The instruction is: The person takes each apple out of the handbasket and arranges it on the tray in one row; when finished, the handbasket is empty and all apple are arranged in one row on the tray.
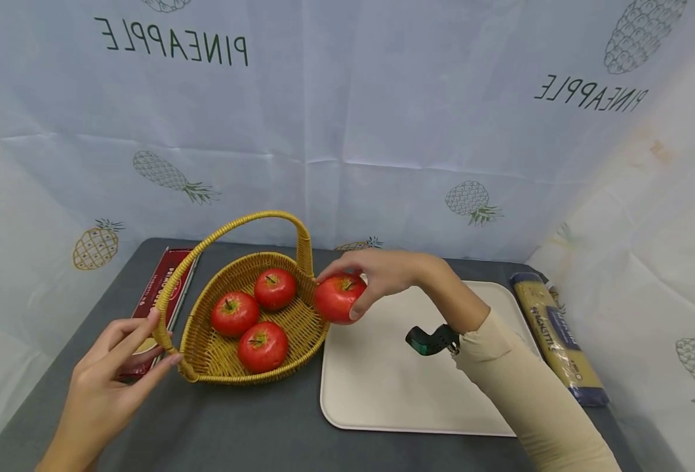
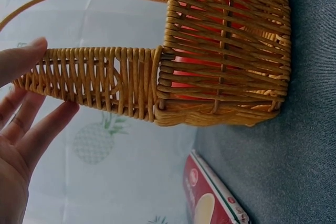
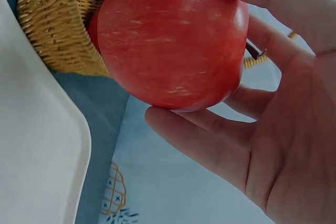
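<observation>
A yellow wicker basket with a tall arched handle stands on the dark table, with three red apples inside. At its near left, my left hand pinches the lower end of the handle between thumb and fingers; the left wrist view shows this grip on the woven handle. My right hand holds another red apple by its sides, over the basket's right rim and the tray's left edge. In the right wrist view this apple fills the space between thumb and fingertips, stem toward the palm.
A cream tray lies right of the basket. Beyond it, a spaghetti packet lies along the table's right edge. Left of the basket, partly behind its handle, is a red package. A pineapple-print curtain hangs behind.
</observation>
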`<action>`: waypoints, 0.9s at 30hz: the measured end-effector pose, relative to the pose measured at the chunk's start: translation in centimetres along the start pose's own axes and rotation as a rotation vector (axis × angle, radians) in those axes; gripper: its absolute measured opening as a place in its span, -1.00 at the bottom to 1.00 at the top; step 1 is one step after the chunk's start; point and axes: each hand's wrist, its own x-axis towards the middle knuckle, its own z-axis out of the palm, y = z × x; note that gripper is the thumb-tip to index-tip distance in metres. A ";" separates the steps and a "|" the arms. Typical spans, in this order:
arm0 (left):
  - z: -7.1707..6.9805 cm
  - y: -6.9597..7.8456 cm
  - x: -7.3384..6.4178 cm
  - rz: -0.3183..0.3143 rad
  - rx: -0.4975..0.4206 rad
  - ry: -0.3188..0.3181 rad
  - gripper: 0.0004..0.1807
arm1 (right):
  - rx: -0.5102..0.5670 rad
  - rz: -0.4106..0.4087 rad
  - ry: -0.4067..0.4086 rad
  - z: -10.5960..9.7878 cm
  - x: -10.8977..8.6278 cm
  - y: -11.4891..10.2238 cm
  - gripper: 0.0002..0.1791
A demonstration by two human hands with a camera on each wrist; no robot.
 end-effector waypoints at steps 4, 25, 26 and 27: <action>0.0 0.0 0.0 0.003 -0.014 0.001 -0.16 | 0.025 0.020 0.020 0.1 -1.0 0.6 -0.23; -0.1 -0.3 -0.2 -0.026 -0.044 -0.017 -0.17 | 0.063 0.100 0.064 2.4 -2.5 4.5 -0.21; -0.1 -0.3 -0.2 -0.019 -0.056 -0.017 -0.17 | 0.072 0.102 0.063 2.6 -2.5 4.7 -0.21; -0.1 -0.3 -0.2 -0.016 -0.061 -0.016 -0.17 | 0.083 0.106 0.064 2.7 -2.5 4.8 -0.20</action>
